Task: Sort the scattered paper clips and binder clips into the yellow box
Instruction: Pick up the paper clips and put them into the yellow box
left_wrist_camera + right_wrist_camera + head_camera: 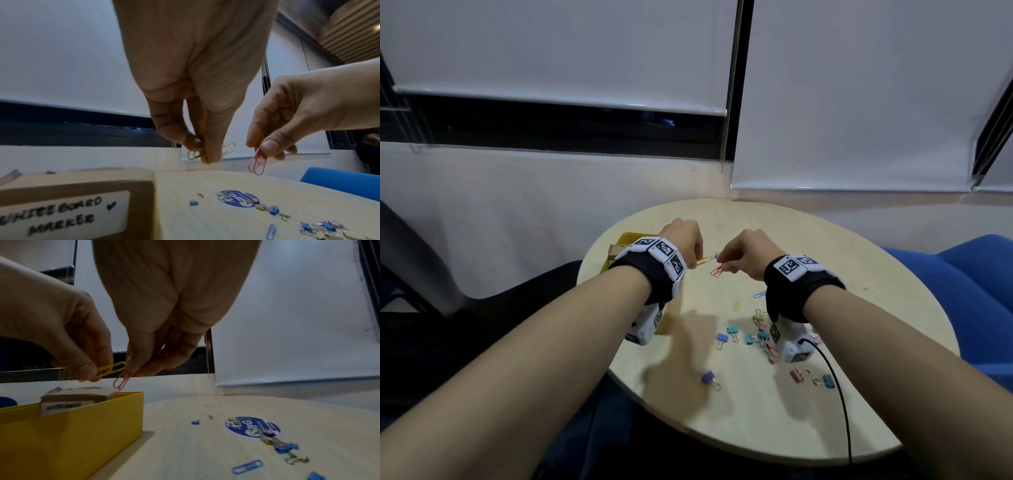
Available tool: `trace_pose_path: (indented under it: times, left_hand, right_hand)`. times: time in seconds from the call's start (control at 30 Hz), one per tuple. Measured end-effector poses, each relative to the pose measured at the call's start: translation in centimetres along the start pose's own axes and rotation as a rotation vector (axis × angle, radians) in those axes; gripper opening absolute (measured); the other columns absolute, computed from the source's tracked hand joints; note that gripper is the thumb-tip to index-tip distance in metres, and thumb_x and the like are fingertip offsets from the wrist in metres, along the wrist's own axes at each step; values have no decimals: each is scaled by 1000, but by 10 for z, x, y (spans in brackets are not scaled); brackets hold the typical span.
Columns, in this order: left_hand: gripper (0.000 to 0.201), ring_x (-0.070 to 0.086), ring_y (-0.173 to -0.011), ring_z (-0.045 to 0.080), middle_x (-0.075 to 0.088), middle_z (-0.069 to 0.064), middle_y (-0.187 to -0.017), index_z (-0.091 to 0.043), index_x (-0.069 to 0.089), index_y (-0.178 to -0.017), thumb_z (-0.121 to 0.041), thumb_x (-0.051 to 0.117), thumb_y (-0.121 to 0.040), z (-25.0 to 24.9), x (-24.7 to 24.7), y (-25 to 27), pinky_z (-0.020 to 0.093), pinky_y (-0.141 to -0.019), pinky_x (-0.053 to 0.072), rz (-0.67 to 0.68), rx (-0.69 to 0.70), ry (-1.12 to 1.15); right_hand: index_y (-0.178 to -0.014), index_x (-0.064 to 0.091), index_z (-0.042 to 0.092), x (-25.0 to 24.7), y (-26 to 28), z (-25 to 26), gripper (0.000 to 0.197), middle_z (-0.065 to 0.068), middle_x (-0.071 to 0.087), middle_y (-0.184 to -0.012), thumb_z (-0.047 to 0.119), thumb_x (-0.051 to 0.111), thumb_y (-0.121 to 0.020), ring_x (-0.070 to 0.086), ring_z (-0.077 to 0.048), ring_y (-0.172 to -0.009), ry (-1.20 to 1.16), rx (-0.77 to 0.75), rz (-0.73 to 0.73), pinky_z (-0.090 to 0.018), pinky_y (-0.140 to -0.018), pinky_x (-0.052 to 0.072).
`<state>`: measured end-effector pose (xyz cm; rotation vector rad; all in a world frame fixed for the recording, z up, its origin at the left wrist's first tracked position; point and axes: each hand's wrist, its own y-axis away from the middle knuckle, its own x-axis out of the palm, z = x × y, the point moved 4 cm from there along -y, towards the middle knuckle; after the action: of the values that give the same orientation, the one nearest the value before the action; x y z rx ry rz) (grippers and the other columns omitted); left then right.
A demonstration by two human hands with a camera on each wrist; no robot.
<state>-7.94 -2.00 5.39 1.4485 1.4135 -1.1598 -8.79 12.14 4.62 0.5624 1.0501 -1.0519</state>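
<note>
Above the round table, my left hand [690, 251] pinches a yellow paper clip [703, 261], seen also as the yellow paper clip [211, 151] between thumb and fingertips. Close to its right, my right hand [736, 260] pinches a pink paper clip [717, 271] that hangs down; the pink paper clip [121, 381] nearly meets the yellow paper clip [110, 370]. The yellow box [78, 426] sits at the table's left edge, mostly hidden behind my left wrist in the head view. Several binder clips [751, 334] and loose paper clips [758, 294] lie scattered under my right wrist.
A cardboard box labelled whiteboard marker [68, 209] stands inside the yellow box. A round blue sticker [252, 426] is on the table [722, 421]. A purple binder clip [709, 378] lies near the front. A black cable [839, 394] trails off the front edge. A blue chair [962, 281] stands right.
</note>
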Motion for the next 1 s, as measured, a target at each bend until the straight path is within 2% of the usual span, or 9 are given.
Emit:
trace_pose_path:
  times: [0.1,0.2,0.3,0.37,0.47,0.57,0.7,0.87,1.0]
  left_hand:
    - [19,65,-84,26,67,7,-97,-16,76,-91,-4,73,-77,18,-9,4,29,-70,53,-29,-46,-24]
    - [17,66,-89,29,68,9,-100,-16,75,-89,-3,71,-78,40,-15,7,33,-76,56,-42,-95,-29]
    - [18,66,-91,29,69,9,-101,-17,75,-89,-2,73,-78,61,-18,9,37,-83,57,-50,-137,-29]
    - [18,66,-91,28,69,8,-101,-17,74,-90,-2,71,-80,73,-19,10,37,-84,57,-64,-153,-41]
    - [21,66,-92,26,70,8,-103,-19,74,-94,-2,66,-83,87,-18,11,35,-83,56,-63,-178,-57]
    - [19,65,-92,27,68,8,-102,-19,74,-93,-5,67,-83,96,-15,14,33,-80,55,-44,-207,-71]
    - [14,64,-96,29,67,11,-106,-17,74,-93,-9,65,-86,95,-10,13,35,-83,54,-39,-202,-73]
    - [16,62,-97,32,65,14,-107,-10,71,-99,-15,64,-86,80,-5,8,38,-84,54,-14,-191,-81]
    - [16,63,-89,31,65,13,-101,-10,70,-97,-18,61,-86,57,-1,3,35,-75,55,-40,-159,-103]
  right_hand:
    - [-101,75,11,8,-7,23,18,-8,74,-90,10,72,-83,62,-8,-69,17,-52,6,-12,-67,44]
    - [-99,76,13,18,-14,45,18,-7,75,-95,6,68,-84,68,-16,-88,23,-76,-16,-22,-82,51]
    - [-96,77,13,30,-22,62,24,-8,74,-92,-1,61,-84,64,-17,-82,12,-89,-12,-20,-74,46]
    - [-95,77,13,39,-26,73,25,-8,74,-94,-2,59,-85,65,-19,-85,10,-90,-13,-23,-76,49]
    - [-101,75,13,53,-31,86,23,-9,72,-102,3,60,-87,65,-25,-98,24,-95,-21,-32,-90,52]
    - [-110,72,13,67,-34,95,28,-11,69,-109,2,56,-88,64,-28,-100,37,-101,-5,-33,-90,51]
    - [-115,69,18,75,-39,93,31,-11,67,-112,6,54,-90,63,-31,-101,78,-81,4,-38,-89,53]
    - [-112,70,24,66,-38,75,33,-8,66,-115,8,53,-88,63,-32,-100,115,-29,-17,-35,-84,53]
    - [-108,71,25,49,-29,39,28,-6,66,-115,13,54,-89,63,-30,-103,102,38,-51,-35,-87,50]
